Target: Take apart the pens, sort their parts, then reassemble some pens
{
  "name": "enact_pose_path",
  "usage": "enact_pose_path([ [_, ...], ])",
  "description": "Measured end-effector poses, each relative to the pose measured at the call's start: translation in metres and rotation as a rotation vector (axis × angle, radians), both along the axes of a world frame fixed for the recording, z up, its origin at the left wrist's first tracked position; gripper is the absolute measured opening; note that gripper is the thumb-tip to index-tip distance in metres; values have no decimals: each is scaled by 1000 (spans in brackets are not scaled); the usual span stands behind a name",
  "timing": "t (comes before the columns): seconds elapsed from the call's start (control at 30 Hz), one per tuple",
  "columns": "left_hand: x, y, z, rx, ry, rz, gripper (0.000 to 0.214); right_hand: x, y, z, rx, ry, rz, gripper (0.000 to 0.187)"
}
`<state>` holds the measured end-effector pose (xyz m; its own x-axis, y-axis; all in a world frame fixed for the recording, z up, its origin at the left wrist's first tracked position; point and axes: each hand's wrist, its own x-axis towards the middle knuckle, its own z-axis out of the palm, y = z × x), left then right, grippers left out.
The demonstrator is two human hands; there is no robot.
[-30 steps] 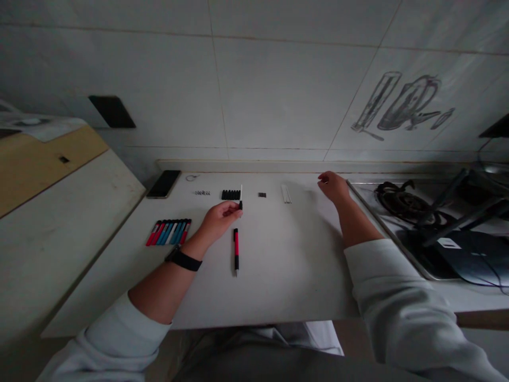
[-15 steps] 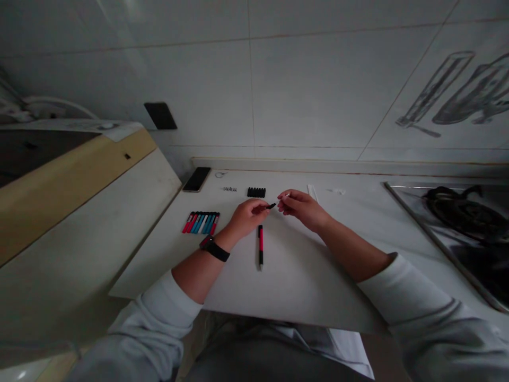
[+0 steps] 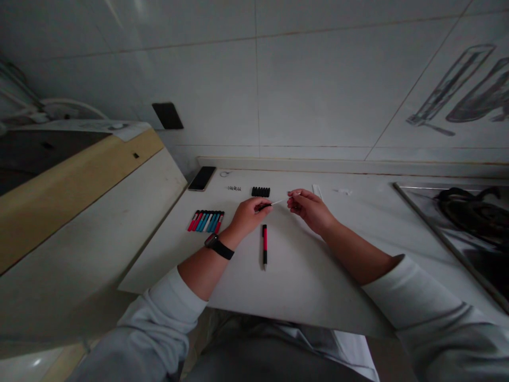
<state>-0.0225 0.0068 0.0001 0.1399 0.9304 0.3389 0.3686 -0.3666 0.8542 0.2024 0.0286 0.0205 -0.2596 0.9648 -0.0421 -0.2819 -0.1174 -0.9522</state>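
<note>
1. Left hand [image 3: 251, 213], palm turned inward, pinches a short black piece [image 3: 264, 206] between thumb and fingertips above a white countertop [image 3: 318, 281].
2. Right hand [image 3: 312, 209] hovers opposite, fingers curled and drawn in toward the thumb; whether they grip anything cannot be told at this size.
3. Between the two hands, a thin white rod [image 3: 279, 201] points from the black piece toward the right fingertips, sloping slightly upward.
4. Both parts look light and stiff, likely smooth plastic; the rod, being so slender, might bend or slip if squeezed hard. The black piece seems the surer hold, gripped around its middle, with the rod best pinched near its free end.
5. In looks, the piece is dark, narrow and plain, the rod pale and straight.
6. Just below lies a red-and-black pen [image 3: 265, 246]; beyond the left hand, a row of black pieces [image 3: 261, 191].
</note>
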Motion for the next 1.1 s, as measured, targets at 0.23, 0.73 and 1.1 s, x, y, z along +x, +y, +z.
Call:
enact_pose_path([
  [0.23,-1,0,-2,13,21,0,17,0,-2,3,-18,60,15,35],
  [0.73,-2,-1,-1,58,77,5,14,65,46,35,194,-46,-322,30],
  [1.1,0,-2,0,18,140,-47,15,97,81,18,433,-1572,-327,35],
])
